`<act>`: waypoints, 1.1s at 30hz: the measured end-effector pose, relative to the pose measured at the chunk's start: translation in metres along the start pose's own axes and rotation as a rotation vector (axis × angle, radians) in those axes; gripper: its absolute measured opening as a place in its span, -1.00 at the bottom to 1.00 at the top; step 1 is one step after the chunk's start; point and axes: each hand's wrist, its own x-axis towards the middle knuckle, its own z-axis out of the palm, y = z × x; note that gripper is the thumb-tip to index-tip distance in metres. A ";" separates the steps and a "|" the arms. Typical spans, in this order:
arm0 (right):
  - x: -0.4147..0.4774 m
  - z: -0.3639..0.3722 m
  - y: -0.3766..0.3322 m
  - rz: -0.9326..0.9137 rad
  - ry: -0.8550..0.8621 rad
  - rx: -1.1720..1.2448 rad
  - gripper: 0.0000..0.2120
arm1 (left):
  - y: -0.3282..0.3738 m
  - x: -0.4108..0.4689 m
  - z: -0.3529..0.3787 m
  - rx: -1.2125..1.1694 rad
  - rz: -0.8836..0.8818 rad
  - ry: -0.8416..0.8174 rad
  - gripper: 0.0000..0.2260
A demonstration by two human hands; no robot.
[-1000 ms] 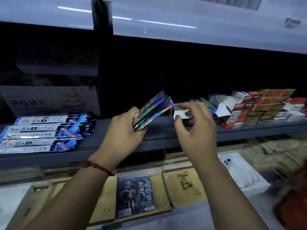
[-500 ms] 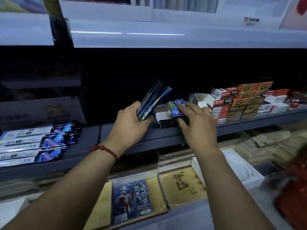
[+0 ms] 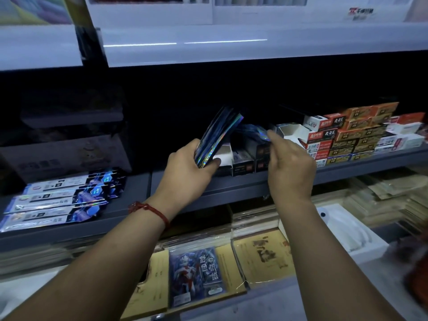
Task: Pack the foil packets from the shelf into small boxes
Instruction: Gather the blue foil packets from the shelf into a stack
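My left hand [image 3: 188,162] grips a stack of shiny foil packets [image 3: 220,135], tilted up to the right above the grey shelf [image 3: 231,184]. Just right of it stands a small dark box [image 3: 240,159] with an open white flap, and a second small dark box [image 3: 261,154] stands beside it. My right hand [image 3: 289,163] pinches a blurred foil packet [image 3: 253,133] over these boxes. An open white box [image 3: 291,133] lies behind my right hand.
Red, white and orange small boxes [image 3: 352,133] are stacked on the shelf's right. Long blue-and-white packs [image 3: 62,198] lie on the left shelf. Below, card packs [image 3: 196,276] and yellow sheets [image 3: 261,256] fill a lower tier, with a white tray [image 3: 347,228] at the right.
My right hand has lifted off the small box and now pinches a foil packet above it. My left hand with the stack has come lower, next to the box flap.
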 end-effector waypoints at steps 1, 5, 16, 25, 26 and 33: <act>0.003 -0.004 0.000 0.013 0.037 0.005 -0.75 | -0.001 -0.002 -0.002 -0.007 -0.005 0.002 -0.77; 0.015 -0.022 -0.004 0.075 0.131 0.107 -0.72 | -0.005 -0.012 -0.013 -0.035 -0.037 0.016 -0.77; 0.072 -0.083 -0.078 -0.045 -0.332 0.193 -0.83 | 0.013 -0.038 -0.071 -0.231 0.037 0.258 -0.77; 0.080 -0.095 -0.142 -0.152 -0.930 0.357 -0.90 | 0.022 -0.030 -0.132 -0.352 0.089 0.035 -0.56; 0.079 -0.092 -0.146 -0.144 -0.941 0.390 -0.86 | 0.020 -0.034 -0.132 -0.374 0.051 -0.131 -0.47; 0.070 -0.073 -0.155 -0.002 -0.997 0.601 -0.86 | 0.000 -0.059 -0.124 -0.387 -0.186 -0.467 -0.72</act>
